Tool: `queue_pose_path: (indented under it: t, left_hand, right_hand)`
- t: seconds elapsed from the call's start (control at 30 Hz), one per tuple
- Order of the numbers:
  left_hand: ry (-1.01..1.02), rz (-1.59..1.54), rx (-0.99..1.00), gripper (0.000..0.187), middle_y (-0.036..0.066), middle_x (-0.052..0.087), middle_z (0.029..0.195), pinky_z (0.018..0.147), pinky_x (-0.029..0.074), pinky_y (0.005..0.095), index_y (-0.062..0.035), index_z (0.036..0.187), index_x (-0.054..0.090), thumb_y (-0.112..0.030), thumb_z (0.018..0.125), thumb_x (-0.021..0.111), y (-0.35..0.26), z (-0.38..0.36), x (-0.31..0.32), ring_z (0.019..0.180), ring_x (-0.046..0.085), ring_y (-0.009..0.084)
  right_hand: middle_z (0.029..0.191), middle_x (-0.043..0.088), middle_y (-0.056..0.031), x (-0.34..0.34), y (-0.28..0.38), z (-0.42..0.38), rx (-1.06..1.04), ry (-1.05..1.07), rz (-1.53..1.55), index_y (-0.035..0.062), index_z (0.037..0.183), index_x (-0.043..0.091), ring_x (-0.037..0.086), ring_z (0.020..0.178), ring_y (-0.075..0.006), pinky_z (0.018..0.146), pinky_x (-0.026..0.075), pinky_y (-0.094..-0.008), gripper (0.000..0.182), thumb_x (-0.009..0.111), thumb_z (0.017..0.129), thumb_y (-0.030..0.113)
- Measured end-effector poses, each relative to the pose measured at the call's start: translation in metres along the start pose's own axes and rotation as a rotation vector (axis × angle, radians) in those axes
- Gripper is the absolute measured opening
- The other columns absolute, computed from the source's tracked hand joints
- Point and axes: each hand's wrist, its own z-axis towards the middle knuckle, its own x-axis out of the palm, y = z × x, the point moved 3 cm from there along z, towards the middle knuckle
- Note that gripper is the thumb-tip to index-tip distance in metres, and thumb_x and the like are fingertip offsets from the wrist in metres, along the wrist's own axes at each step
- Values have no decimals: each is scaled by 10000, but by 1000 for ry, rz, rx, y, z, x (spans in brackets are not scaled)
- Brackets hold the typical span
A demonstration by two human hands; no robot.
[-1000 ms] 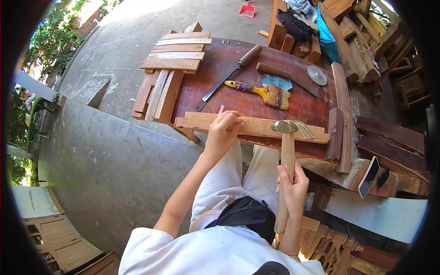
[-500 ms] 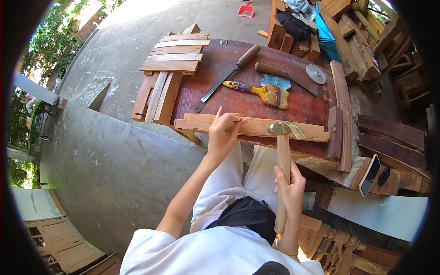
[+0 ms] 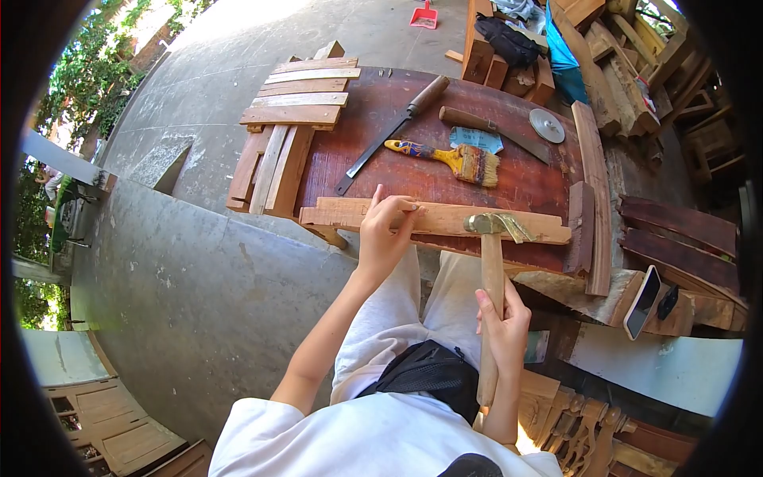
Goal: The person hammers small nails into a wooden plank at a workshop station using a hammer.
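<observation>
My right hand [image 3: 504, 318] is wrapped round the wooden handle of a claw hammer [image 3: 493, 278]. The hammer's head lies over the right part of a long wooden strip [image 3: 453, 220] along the near edge of the red-brown table [image 3: 381, 179]. At the strip's left part is my left hand [image 3: 387, 230], thumb and forefinger pinched together above the wood; whatever is between the fingertips is too small to make out. Beyond the strip lie a paintbrush [image 3: 453, 161], a long file with a wooden handle [image 3: 381, 143] and a wooden-handled blade [image 3: 493, 131].
Stacked wooden slats [image 3: 302, 99] sit at the table's left end. A metal disc [image 3: 547, 126] and a blue packet [image 3: 477, 140] lie at its far right. Upright boards [image 3: 592, 199] line the right edge, with a phone [image 3: 641, 302] beyond. A red dustpan [image 3: 424, 16] is on the floor.
</observation>
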Motion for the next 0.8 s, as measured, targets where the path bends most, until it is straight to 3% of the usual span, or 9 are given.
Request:
queue_pose_path:
  t: [0.4, 0.47, 0.8]
  left_hand:
    - [-1, 2, 1, 112, 96, 713, 888, 1144, 353, 560, -22, 861, 634, -39, 852, 745, -1, 0, -1, 856, 696, 267]
    - [-7, 0, 4, 111, 94, 714, 891, 1144, 352, 562, -22, 861, 635, -39, 852, 744, 0, -1, 0, 857, 696, 266]
    - [-29, 39, 74, 126, 81, 715, 900, 1138, 349, 576, -32, 847, 640, -52, 836, 764, -1, -1, 2, 875, 694, 247]
  right_hand:
    - [682, 560, 13, 1, -2, 0, 3, 9, -26, -10, 1354, 593, 532, 552, -40, 457, 454, -213, 455, 697, 954, 179]
    - [632, 577, 13, 0, -8, 0, 6, -2, -35, 44, 1401, 580, 532, 497, -57, 465, 446, -238, 540, 732, 934, 269]
    - [683, 600, -1, 0, 15, -4, -22, 22, 17, 2, 1394, 570, 520, 510, -48, 476, 445, -227, 549, 745, 927, 233]
